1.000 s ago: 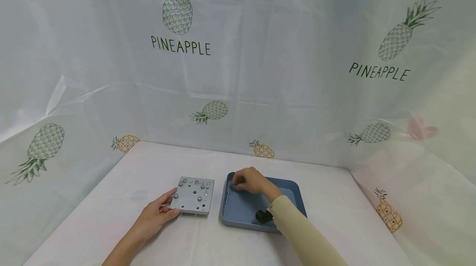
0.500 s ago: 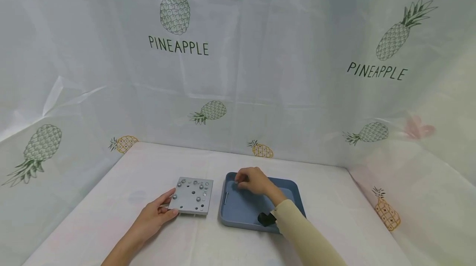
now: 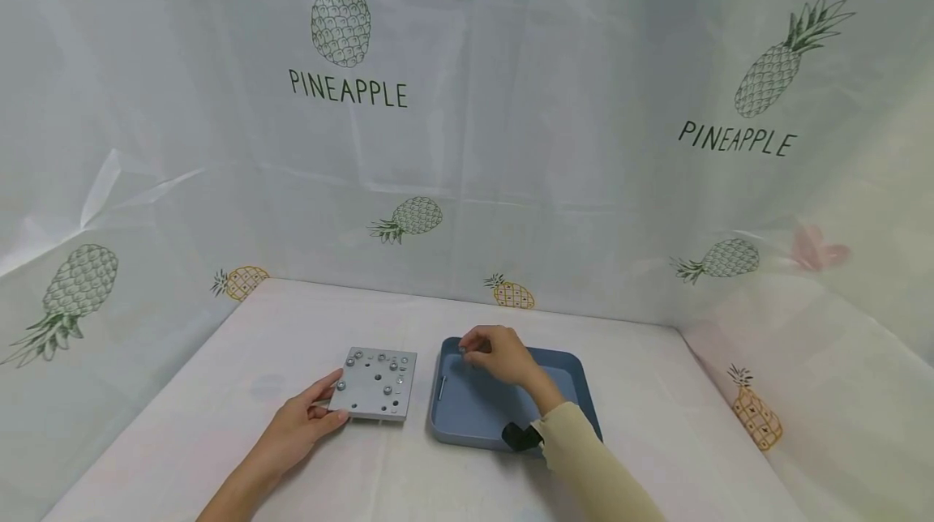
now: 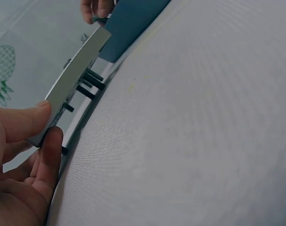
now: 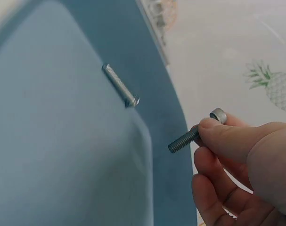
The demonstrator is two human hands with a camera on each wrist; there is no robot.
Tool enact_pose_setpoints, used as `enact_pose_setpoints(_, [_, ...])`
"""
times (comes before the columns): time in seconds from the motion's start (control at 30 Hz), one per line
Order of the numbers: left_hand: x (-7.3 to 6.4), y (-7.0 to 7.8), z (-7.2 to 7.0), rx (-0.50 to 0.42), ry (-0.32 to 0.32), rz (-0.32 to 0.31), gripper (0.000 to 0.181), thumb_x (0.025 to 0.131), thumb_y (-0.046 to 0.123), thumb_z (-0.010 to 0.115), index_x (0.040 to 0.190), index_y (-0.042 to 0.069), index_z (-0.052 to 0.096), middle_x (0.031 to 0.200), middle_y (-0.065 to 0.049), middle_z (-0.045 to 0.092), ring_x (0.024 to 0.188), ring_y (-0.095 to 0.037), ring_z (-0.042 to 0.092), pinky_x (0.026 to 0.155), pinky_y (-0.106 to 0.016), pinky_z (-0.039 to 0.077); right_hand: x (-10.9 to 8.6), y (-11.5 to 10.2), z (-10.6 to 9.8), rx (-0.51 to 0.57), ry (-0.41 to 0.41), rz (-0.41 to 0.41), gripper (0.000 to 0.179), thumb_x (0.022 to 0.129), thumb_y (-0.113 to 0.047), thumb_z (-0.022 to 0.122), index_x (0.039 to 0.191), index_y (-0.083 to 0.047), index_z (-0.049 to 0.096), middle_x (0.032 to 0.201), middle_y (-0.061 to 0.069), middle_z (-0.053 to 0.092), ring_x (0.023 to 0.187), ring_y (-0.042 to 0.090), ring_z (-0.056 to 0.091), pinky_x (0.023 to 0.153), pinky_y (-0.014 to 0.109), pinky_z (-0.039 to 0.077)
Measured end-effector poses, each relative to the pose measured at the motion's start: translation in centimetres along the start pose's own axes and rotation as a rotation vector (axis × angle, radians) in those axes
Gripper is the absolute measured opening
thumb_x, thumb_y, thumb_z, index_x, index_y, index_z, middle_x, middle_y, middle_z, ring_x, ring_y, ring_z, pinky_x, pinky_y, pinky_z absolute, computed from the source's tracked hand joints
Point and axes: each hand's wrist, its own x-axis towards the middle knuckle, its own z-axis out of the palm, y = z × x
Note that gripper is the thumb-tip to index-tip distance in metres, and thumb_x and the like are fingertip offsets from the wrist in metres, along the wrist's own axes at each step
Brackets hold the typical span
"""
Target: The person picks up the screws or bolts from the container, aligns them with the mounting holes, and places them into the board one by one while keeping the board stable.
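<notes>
- Blue rectangular tray (image 3: pixel 474 417): landmark.
- Grey metal cylindrical-headed screw (image 5: pixel 183 140): above the tray's far left corner, pinched in the grip of the right hand (image 3: pixel 503 356).
- Silver square drilled metal plate (image 3: pixel 368 388): left of the tray, edge clamped by the left hand (image 3: pixel 302 429).
- Step, I'd judge: screw pickup; next calls for carrying it plateward, threaded end down.

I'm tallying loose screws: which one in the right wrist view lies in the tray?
The screw along the left wall of the tray; the other screw is pinched in the right hand.
</notes>
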Motion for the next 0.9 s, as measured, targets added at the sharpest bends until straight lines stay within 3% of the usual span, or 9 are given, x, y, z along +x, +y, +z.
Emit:
enact_pose_setpoints(0.23, [0.0, 0.0, 0.0, -0.011, -0.010, 0.007, 0.080, 0.095, 0.027, 0.082, 0.163, 0.013, 0.044, 0.151, -0.023, 0.055, 0.104, -0.018, 0.062, 0.082, -0.023, 0.051, -1.0, -1.1, 0.7, 0.083, 0.060, 0.034, 0.015, 0.097, -0.009, 0.078, 0.112, -0.011, 0.078, 0.096, -0.004, 0.077, 0.081, 0.009, 0.066, 0.071, 0.027, 0.053])
enact_pose_setpoints(0.5, [0.0, -0.1, 0.0, -0.020, -0.013, 0.003, 0.080, 0.095, 0.027, 0.082, 0.163, 0.012, 0.043, 0.151, -0.022, 0.054, 0.104, -0.019, 0.061, 0.082, -0.023, 0.051, -1.8, -2.2, 1.7, 0.124, 0.090, 0.059, 0.015, 0.096, -0.011, 0.080, 0.110, -0.015, 0.078, 0.098, -0.006, 0.078, 0.086, 0.009, 0.068, 0.076, 0.027, 0.054])
enact_pose_setpoints(0.9, [-0.1, 0.1, -0.1, 0.000, -0.016, -0.006, 0.080, 0.096, 0.028, 0.081, 0.164, 0.013, 0.042, 0.151, -0.022, 0.053, 0.104, -0.019, 0.060, 0.082, -0.024, 0.050, -3.1, -3.6, 2.7, 0.204, 0.130, 0.096, 0.015, 0.095, -0.013, 0.081, 0.110, -0.013, 0.078, 0.098, -0.006, 0.078, 0.084, 0.011, 0.068, 0.074, 0.027, 0.054])
